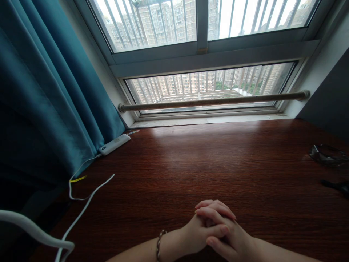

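My two hands rest clasped together on the dark wooden desk [207,163] near its front edge. My left hand [195,233] comes in from the lower left, with a beaded bracelet [159,243] on its wrist. My right hand [231,236] comes in from the lower right. Their fingers are interlaced and curled round each other. Neither hand holds an object.
A white power bank [114,144] lies at the desk's back left with a white cable [81,203] trailing toward me. A teal curtain [46,94] hangs on the left. Glasses [328,155] and a dark object [339,186] lie at the right edge. A window with a rail [212,102] stands behind.
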`<state>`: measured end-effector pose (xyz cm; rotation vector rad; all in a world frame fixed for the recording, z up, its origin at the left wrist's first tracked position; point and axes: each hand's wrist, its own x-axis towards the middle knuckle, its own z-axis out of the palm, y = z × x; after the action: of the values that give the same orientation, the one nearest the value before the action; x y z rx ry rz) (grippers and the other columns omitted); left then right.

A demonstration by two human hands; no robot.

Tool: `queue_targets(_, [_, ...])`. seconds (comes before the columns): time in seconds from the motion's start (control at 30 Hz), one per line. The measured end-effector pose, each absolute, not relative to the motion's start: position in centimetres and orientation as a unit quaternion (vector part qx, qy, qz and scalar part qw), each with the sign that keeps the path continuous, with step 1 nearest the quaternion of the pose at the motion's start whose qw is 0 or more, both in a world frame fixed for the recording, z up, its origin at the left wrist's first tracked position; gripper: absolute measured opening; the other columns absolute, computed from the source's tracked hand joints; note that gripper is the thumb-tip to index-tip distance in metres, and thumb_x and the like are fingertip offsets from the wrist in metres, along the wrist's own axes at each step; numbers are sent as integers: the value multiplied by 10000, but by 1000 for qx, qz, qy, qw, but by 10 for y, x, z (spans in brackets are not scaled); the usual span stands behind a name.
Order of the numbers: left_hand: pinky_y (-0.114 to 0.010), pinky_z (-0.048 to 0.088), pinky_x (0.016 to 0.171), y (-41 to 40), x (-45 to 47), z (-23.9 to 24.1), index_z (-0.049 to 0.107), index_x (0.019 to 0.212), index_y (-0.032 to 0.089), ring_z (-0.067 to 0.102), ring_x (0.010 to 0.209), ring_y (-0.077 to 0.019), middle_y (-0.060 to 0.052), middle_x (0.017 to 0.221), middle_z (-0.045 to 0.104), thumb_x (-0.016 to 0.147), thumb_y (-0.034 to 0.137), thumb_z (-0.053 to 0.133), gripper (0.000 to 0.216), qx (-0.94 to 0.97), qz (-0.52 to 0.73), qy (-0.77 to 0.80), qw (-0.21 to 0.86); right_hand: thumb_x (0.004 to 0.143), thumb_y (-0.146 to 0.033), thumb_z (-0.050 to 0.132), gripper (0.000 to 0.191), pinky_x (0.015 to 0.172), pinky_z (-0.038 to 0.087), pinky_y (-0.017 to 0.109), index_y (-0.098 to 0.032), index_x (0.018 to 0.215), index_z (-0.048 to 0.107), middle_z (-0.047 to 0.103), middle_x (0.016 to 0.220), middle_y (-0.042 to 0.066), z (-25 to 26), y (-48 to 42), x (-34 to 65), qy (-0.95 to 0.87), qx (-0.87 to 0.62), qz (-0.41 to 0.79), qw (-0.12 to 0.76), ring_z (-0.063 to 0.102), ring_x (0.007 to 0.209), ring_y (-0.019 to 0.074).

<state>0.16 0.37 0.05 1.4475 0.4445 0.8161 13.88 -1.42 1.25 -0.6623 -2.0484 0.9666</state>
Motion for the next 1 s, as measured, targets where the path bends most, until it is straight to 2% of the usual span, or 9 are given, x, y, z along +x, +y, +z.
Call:
queue_targets(0.6, [-394, 417, 890, 3, 2, 1, 632, 994, 160, 517, 975, -227, -82, 988, 581, 802, 374, 602, 289, 637, 361, 202, 651, 787, -245, 535, 430, 915, 447, 389, -187, 1203, 441, 522, 1131, 127, 13, -13, 138, -803, -261, 378, 380, 466, 1105, 223])
queue_targets(1.0, [-399, 406, 896, 4, 1, 0, 629, 1003, 145, 517, 984, -235, -90, 995, 578, 800, 374, 607, 307, 637, 359, 203, 651, 782, -223, 551, 449, 929, 440, 352, -188, 1214, 436, 517, 1131, 113, 13, -13, 138, -802, -253, 380, 385, 454, 1105, 198])
